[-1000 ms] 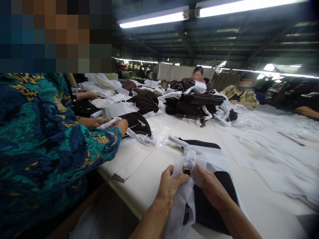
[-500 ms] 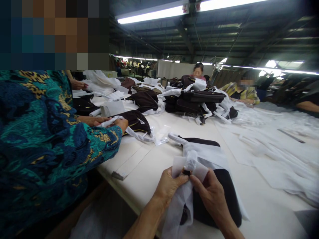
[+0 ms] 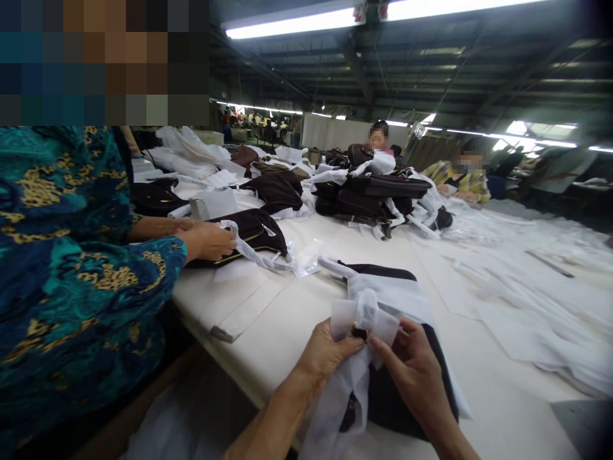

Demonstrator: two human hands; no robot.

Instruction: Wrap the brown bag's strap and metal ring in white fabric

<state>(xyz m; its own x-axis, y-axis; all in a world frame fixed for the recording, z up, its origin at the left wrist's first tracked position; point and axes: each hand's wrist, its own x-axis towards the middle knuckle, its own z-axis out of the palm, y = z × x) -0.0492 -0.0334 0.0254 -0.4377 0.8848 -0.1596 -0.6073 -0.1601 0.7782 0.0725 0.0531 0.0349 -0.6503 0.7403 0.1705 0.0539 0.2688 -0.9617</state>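
Note:
My left hand [image 3: 322,351] pinches thin white wrapping paper [image 3: 345,318] around a strap, beside a small dark piece with a gold edge [image 3: 359,333]. On the other side of that piece, the thumb and fingers of my right hand [image 3: 416,359] are closed on the same paper. The strap above is swathed in crinkled white wrap [image 3: 368,305], and a long loose strip hangs below my left hand. Under both hands lies a black bag [image 3: 393,409] on the table, partly covered by a white sheet [image 3: 397,291].
At the left, a co-worker in a patterned teal sleeve [image 3: 115,281] handles a wrapped strap of another black bag [image 3: 261,233]. Piled black bags [image 3: 368,191] stand farther back. White sheets [image 3: 541,326] and a metal ruler [image 3: 548,263] lie to the right on the white table [image 3: 268,306].
My right hand's fingers have shifted slightly right and loosened a little on the paper. The co-worker's hands have drawn left. The view has shifted slightly.

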